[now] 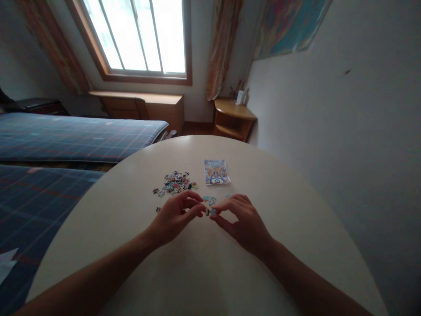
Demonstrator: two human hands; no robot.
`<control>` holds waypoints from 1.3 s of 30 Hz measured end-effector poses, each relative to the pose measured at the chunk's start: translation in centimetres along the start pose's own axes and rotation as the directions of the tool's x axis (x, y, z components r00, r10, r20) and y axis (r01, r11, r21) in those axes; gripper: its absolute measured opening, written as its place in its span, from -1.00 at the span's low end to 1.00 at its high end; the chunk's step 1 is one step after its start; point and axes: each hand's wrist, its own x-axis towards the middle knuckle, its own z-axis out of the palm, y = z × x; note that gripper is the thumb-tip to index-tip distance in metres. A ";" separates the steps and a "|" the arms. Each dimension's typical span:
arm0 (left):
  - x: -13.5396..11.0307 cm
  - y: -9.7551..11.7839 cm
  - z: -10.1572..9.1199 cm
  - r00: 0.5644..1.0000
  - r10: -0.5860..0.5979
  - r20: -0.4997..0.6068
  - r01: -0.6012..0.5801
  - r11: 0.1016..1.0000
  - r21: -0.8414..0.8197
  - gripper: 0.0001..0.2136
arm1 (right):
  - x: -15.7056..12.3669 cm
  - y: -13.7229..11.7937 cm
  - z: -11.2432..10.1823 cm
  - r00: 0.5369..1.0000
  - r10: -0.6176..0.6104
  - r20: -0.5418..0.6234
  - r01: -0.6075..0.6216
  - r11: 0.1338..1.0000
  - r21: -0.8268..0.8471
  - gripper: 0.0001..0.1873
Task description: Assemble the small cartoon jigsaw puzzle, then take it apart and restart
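Both hands meet over the middle of a round cream table. My left hand is curled, thumb and fingers pinched on a small jigsaw piece. My right hand pinches a light blue piece right beside it; the two pieces touch or nearly touch. A few joined light blue pieces lie just beyond the fingertips. A heap of loose jigsaw pieces lies beyond the left hand. A small printed picture card lies flat beyond the right hand.
Two beds with blue plaid covers stand to the left of the table. A white wall runs close along the right. A wooden desk sits under the window, with a corner shelf beside it.
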 end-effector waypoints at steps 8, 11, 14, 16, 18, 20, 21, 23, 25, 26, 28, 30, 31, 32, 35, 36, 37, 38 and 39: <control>-0.8 0.1 0.6 0.978 0.209 -0.011 -0.200 0.949 0.245 -0.87 | -0.1 0.3 0.0 0.998 -0.010 -0.062 0.012 1.000 0.022 -0.88; -0.7 -0.2 0.7 0.975 0.222 -0.012 -0.213 0.948 0.236 -0.87 | -0.1 0.3 -0.1 0.998 -0.028 -0.058 0.029 0.999 0.022 -0.89; -0.6 -0.5 0.6 0.971 0.238 -0.018 -0.227 0.943 0.242 -0.90 | 0.0 0.2 -0.1 0.998 -0.040 -0.057 0.041 0.999 0.025 -0.89; -0.6 -0.5 0.6 0.969 0.248 -0.018 -0.235 0.939 0.250 -0.92 | 0.0 0.1 -0.2 0.997 -0.046 -0.056 0.047 0.998 0.029 -0.89; -0.6 -0.5 0.6 0.967 0.253 -0.020 -0.241 0.938 0.248 -0.94 | 0.0 0.0 -0.2 0.997 -0.058 -0.057 0.060 0.998 0.030 -0.88; -0.6 -0.5 0.7 0.965 0.262 -0.026 -0.249 0.940 0.234 -0.95 | 0.1 0.0 -0.3 0.995 -0.081 -0.063 0.083 0.996 0.022 -0.86; -0.6 -0.5 0.7 0.964 0.266 -0.028 -0.253 0.941 0.227 -0.96 | 0.1 -0.1 -0.3 0.993 -0.095 -0.064 0.096 0.995 0.016 -0.85; -0.7 -0.6 0.8 0.960 0.277 -0.035 -0.264 0.940 0.216 -0.96 | 0.1 -0.1 -0.3 0.991 -0.120 -0.060 0.121 0.993 0.005 -0.82; -0.7 -0.6 0.9 0.956 0.290 -0.040 -0.276 0.939 0.208 -0.93 | 0.0 -0.2 -0.3 0.989 -0.141 -0.046 0.142 0.990 0.003 -0.78; -0.7 -0.6 0.9 0.955 0.294 -0.034 -0.282 0.938 0.202 -0.91 | 0.0 -0.2 -0.2 0.988 -0.149 -0.038 0.150 0.989 0.007 -0.76; -0.7 -0.7 1.0 0.954 0.300 -0.015 -0.292 0.937 0.190 -0.88 | 0.0 -0.2 -0.1 0.987 -0.160 -0.027 0.160 0.987 0.020 -0.73; -0.8 -0.7 1.0 0.953 0.303 0.003 -0.299 0.936 0.184 -0.87 | -0.1 -0.2 0.0 0.985 -0.169 -0.022 0.170 0.985 0.034 -0.68; -0.8 -0.7 1.0 0.952 0.306 0.007 -0.302 0.936 0.183 -0.87 | -0.1 -0.2 0.0 0.984 -0.175 -0.021 0.175 0.984 0.040 -0.66; -0.8 -0.7 1.1 0.952 0.307 0.008 -0.304 0.935 0.185 -0.87 | -0.1 -0.1 0.0 0.983 -0.180 -0.020 0.181 0.983 0.044 -0.64; -0.9 -0.8 1.1 0.950 0.312 0.018 -0.310 0.932 0.186 -0.88 | -0.1 -0.1 0.1 0.982 -0.190 -0.016 0.190 0.981 0.048 -0.60; -0.9 -0.8 1.1 0.949 0.315 0.020 -0.313 0.931 0.188 -0.88 | -0.1 -0.1 0.0 0.982 -0.191 -0.016 0.191 0.980 0.046 -0.59; -0.9 -0.8 1.1 0.948 0.317 0.021 -0.315 0.929 0.192 -0.88 | -0.1 -0.2 0.0 0.981 -0.192 -0.018 0.192 0.980 0.044 -0.59; -0.9 -0.8 1.1 0.948 0.319 0.021 -0.317 0.928 0.196 -0.88 | -0.1 -0.2 0.0 0.981 -0.193 -0.017 0.194 0.980 0.041 -0.59; -0.9 -0.8 1.1 0.948 0.319 0.019 -0.316 0.928 0.199 -0.87 | -0.1 -0.2 0.0 0.981 -0.194 -0.016 0.194 0.980 0.040 -0.58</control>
